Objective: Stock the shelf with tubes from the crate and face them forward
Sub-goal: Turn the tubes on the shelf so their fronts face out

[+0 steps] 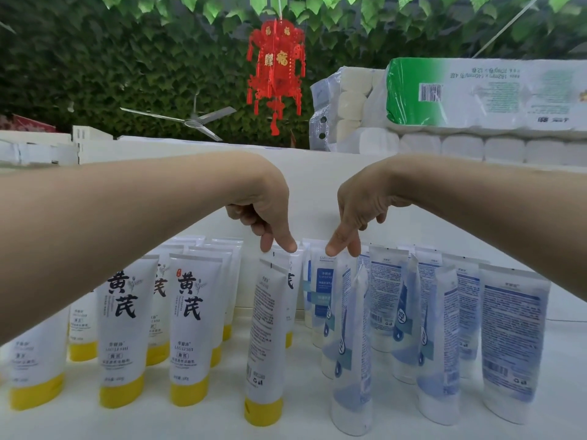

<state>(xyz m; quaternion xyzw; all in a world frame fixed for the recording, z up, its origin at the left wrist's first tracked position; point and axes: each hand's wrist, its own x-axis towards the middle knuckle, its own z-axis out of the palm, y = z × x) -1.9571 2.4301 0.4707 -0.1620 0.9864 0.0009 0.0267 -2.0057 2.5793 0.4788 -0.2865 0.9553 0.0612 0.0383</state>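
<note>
Your left hand [265, 211] and right hand [360, 204] hang over the middle of the white shelf [301, 417], each with two fingers pointed down and slightly apart, the rest curled; whether they pinch anything cannot be told. Just below the left fingers [293, 246] stands the yellow-capped tube [265, 328], upright, back label toward you. Below the right, the blue tube [351, 344] stands edge-on. Both likely need turning about their upright axes.
</note>
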